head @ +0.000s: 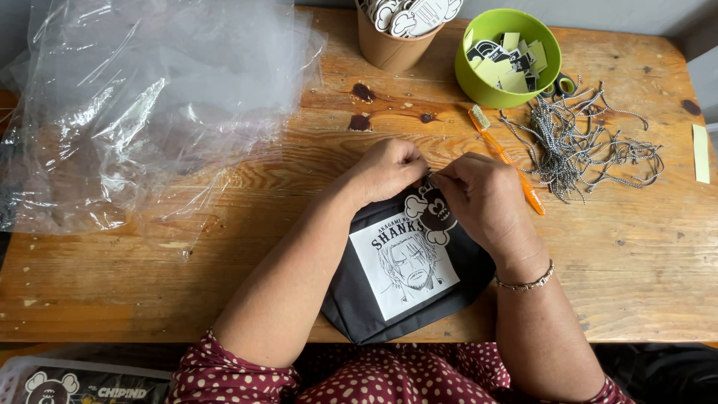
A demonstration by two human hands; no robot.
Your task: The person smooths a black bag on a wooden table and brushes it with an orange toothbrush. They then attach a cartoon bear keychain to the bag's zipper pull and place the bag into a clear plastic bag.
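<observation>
A small black fabric pouch [351, 299] with a white printed square showing a drawn face lies at the table's near edge. A skull-shaped black and white tag [434, 213] rests on its top edge. My left hand [389, 170] and my right hand [482, 196] meet just above the tag, fingertips pinched together on a thin string at the pouch's top. The string itself is mostly hidden by my fingers.
A heap of clear plastic bags [142, 97] covers the left of the wooden table [636, 262]. At the back stand a brown paper cup of tags [393, 37] and a green bowl [508, 56] of paper pieces. An orange toothbrush [508, 157], scissors [561, 86] and several cords [583, 146] lie at the right.
</observation>
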